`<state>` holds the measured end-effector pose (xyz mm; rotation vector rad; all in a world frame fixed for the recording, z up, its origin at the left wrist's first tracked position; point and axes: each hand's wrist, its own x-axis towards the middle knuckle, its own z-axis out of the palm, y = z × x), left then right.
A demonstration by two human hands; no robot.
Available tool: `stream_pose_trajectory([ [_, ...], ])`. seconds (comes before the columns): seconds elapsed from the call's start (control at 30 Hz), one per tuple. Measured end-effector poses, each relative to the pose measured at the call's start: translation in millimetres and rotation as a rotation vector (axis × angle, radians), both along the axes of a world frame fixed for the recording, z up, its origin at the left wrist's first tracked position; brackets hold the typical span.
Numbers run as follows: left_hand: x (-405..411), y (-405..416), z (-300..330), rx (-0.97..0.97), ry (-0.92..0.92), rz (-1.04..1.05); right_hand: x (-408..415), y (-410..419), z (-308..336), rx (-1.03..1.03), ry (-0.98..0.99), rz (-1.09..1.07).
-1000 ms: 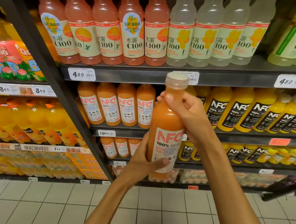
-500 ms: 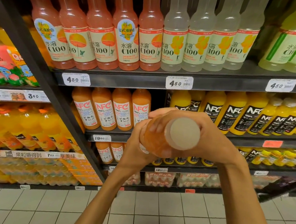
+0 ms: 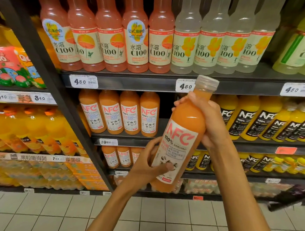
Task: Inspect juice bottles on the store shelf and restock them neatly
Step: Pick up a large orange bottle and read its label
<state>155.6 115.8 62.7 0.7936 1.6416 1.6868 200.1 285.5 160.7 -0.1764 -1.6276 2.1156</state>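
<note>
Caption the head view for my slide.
Both hands, left and right, hold a tilted NFC bottle before the shelf.

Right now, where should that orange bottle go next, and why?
Probably back into the dark gap right of the four matching orange NFC bottles. The bottle is tilted, label facing out, held by both the left hand and right hand. It matches that row.
</note>
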Motion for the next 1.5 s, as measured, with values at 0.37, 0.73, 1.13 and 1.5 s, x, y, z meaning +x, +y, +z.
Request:
stream_pose_trajectory([
  [0.37,11,-2,-2,0.020,-0.300,0.074,4,7,2,-0.093,-0.021,-0.017],
  [0.73,8,14,11,-0.067,-0.057,0.109,-4,-7,-12,0.114,0.027,-0.122],
  [1.13,1,15,13,0.158,-0.306,0.126,-11,-12,6,-0.023,0.051,0.094],
  [1.5,6,25,8,-0.002,-0.130,0.292,-12,-27,-2,0.134,0.000,-0.130],
])
